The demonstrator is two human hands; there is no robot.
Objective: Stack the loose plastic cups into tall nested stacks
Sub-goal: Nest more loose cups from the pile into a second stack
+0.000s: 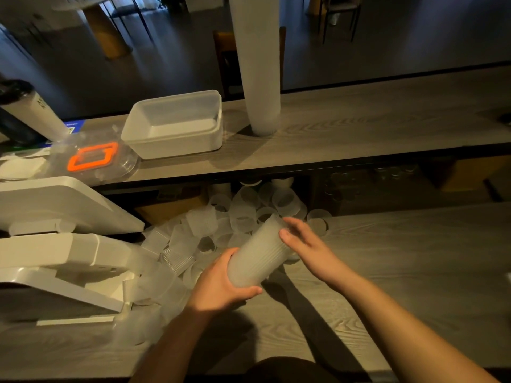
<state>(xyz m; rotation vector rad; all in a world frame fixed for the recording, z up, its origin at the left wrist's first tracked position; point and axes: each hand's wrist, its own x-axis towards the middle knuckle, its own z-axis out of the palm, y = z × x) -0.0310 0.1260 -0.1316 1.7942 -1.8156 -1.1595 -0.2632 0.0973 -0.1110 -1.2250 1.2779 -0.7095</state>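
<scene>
Thin frosted plastic, so the nested stack (255, 254) looks featherlight, slick and easy to crush. The left hand (221, 283) has its fingers wrapped round the base, which seems the safest hold, while the right hand (302, 244) rests relaxed fingers at the rim, gripping nothing.

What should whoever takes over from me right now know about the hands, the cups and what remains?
Left hand: grips the closed base of a short nested stack of translucent plastic cups, held tilted above the grey wood-grain counter.
Right hand: fingers relaxed against the stack's open rim end, holding nothing.
Done: a tall nested column of translucent cups stands on the upper shelf.
Left: the pile of loose translucent cups behind and left of the hands remains to be nested.
</scene>
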